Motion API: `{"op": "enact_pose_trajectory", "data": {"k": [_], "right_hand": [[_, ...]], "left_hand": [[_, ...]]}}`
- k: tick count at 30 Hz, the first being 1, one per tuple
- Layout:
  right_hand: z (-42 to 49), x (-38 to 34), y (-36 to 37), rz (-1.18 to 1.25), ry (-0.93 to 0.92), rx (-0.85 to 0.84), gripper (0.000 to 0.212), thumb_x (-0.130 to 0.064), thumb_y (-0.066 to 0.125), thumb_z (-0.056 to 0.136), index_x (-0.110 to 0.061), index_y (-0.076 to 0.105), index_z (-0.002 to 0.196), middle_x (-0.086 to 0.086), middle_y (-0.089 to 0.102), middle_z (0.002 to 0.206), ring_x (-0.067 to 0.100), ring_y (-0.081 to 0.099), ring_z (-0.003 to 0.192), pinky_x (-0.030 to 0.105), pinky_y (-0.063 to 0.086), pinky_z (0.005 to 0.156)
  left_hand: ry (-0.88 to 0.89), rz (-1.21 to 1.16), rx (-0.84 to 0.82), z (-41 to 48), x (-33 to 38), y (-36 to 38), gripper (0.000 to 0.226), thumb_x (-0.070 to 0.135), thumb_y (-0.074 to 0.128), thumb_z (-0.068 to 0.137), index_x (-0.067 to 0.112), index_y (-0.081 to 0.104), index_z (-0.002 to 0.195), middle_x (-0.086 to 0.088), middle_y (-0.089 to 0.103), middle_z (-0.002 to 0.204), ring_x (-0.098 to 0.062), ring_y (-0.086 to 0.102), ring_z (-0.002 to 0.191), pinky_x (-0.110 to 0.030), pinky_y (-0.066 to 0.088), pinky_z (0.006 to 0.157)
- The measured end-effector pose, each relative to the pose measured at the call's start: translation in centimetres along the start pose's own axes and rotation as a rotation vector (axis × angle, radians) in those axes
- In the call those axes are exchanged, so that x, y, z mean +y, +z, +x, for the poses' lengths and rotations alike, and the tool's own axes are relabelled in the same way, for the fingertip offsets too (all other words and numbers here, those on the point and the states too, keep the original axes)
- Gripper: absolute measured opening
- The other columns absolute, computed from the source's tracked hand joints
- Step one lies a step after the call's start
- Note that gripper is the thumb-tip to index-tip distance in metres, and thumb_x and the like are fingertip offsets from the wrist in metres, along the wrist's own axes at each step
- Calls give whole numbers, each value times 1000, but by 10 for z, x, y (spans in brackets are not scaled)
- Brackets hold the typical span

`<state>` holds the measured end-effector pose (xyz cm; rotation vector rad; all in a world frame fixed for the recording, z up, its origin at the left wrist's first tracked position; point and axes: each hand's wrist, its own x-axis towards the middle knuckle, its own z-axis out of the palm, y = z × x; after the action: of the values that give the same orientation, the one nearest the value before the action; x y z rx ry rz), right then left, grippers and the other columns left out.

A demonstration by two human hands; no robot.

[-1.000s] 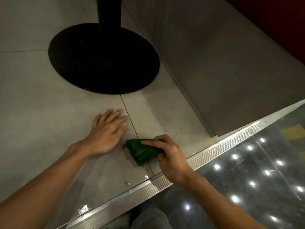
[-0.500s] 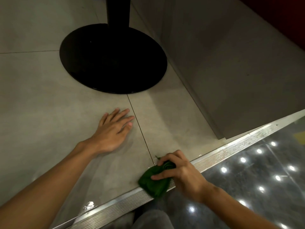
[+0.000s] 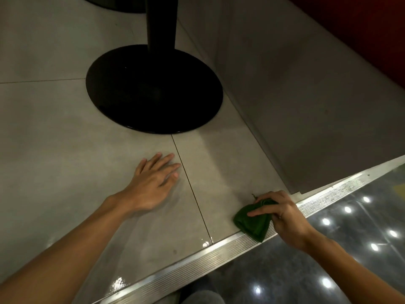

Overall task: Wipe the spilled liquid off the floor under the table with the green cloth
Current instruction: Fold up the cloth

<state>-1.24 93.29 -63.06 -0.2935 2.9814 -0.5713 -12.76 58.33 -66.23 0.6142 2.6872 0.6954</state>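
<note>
Your right hand (image 3: 285, 218) has its fingers curled round the one bunched green cloth (image 3: 252, 222), pressing it where the grey floor tile (image 3: 219, 172) meets the ribbed metal threshold strip (image 3: 197, 257), likely to catch liquid gathered along that edge. Your left hand (image 3: 151, 183) lies flat, fingers spread on the tile, apparently propping you as you lean under the desk. Two wet glints (image 3: 119, 283) show beside the strip, and one black desk base (image 3: 153, 91) stands beyond.
</note>
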Motion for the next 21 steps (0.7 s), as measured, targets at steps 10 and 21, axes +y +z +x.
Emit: {"op": "enact_pose_trajectory", "data": {"k": [10,21], "right_hand": [[90,-143,-58,724,64,-80,54,22,46,85,-22,69,107,3,63,109,14,62,104,25,54,86],[175,-348,-191,629,-88,-131,21,-10,64,88,-23,60,104,-3,69,94,7,66,89,17,50,75]], "left_hand": [[13,-855,-378,-21,59,-97,81,55,80,66,50,40,136,20,44,139,-3,45,126,-33,41,107],[-23,-767,379,-116,56,-284,47,29,81,72,38,64,114,9,66,106,-1,64,97,-28,52,90]]}}
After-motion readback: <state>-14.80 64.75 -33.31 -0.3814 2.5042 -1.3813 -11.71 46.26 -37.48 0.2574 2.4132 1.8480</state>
